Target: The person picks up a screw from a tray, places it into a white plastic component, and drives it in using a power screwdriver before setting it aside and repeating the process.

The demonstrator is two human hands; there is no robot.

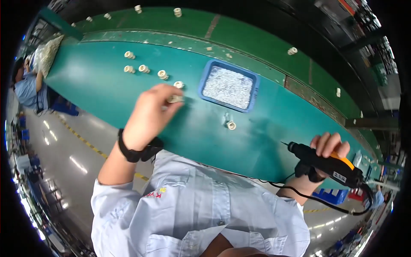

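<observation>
My left hand (155,107) is closed, pinching a small cream-white round fitting (175,99) between thumb and fingers above the green tabletop. Just beyond the fingertips stands another such fitting (179,85), and several more spread away to the left. My right hand (330,147) is wrapped around a black and orange electric screwdriver (321,160), its thin bit pointing left over the table. Between the hands, a single fitting (231,125) lies in front of a blue tray (256,88) filled with many tiny silvery parts.
Behind the table runs a green belt (192,26) carrying several scattered fittings. A clear bag of pale parts (50,53) sits at the table's far left end, beside a person in blue (31,92). The screwdriver's black cable (317,203) loops below my right forearm.
</observation>
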